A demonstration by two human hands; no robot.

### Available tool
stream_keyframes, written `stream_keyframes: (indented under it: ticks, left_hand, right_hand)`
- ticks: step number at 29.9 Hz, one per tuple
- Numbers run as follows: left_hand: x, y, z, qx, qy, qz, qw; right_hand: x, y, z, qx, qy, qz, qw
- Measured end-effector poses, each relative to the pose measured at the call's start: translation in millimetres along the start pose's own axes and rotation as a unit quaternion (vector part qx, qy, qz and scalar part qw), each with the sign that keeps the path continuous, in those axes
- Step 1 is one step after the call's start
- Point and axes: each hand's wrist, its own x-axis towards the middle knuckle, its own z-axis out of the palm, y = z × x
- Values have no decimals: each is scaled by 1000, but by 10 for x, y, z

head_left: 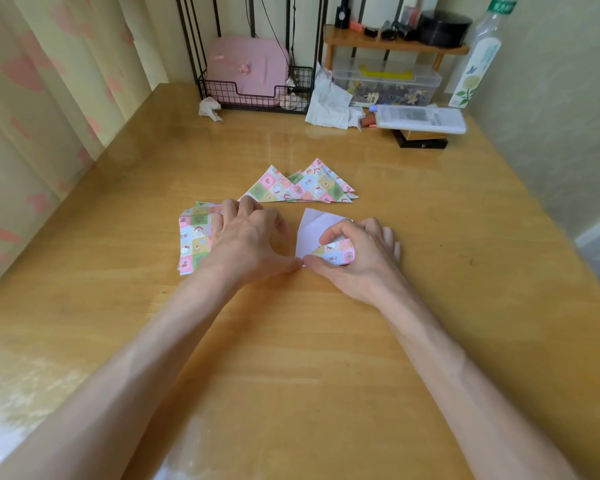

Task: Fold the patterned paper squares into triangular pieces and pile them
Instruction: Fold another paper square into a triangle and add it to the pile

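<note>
Head cam. Noted paper square [307,233] lying on table [326,341], centre, between both hands; white side up, near corner folded over w/ patterned face showing. Found R hand [357,261] pinching that flap btwn thumb & curled index; other fingers behind sheet. Found L hand [250,240] arched, gripping nothing; thumb tip pressed on sheet's near-left corner, touching R thumb. Fingertips over stack of squares [193,237], lying flat just left of sheet. Logged pile of triangles [305,187] just beyond, overlapping, apexes pointing away. At far edge: wire rack [257,95], clear box [385,84], bottle [478,57].
</note>
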Motion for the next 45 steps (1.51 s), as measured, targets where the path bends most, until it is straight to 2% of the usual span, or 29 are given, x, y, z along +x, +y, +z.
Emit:
stream_keyframes:
  ticks: [5,9,12,18,25,33,37,40,45]
  left_hand:
    - [2,-29,2,-33,-29,-6,999]
    - [-27,-34,49,-85,8,-16,996]
    - [-28,-43,79,-65,34,-8,997]
    - [-14,-55,77,-36,37,-4,999]
    - [-43,61,171,-81,56,-12,995]
    - [-18,20,205,-63,64,-7,996]
    - [-21,23,222,-59,77,0,995]
    - [-22,16,223,-57,77,0,995]
    - [-18,8,229,-56,73,1,996]
  right_hand:
    - [-13,-6,5,-12,6,-12,1000]
    - [-21,-6,-2,-12,3,-8,1000]
    - [-34,-12,-6,-17,1,-9,1000]
    - [-18,43,-62,13,-22,-12,1000]
    - [-70,41,-54,-26,-4,-37,999]
    - [-50,118,-124,17,-13,-40,999]
    - [-88,103,-106,-9,3,-56,998]
    - [-82,107,-145,-37,8,-33,999]
    - [-67,178,-266,9,-29,-11,999]
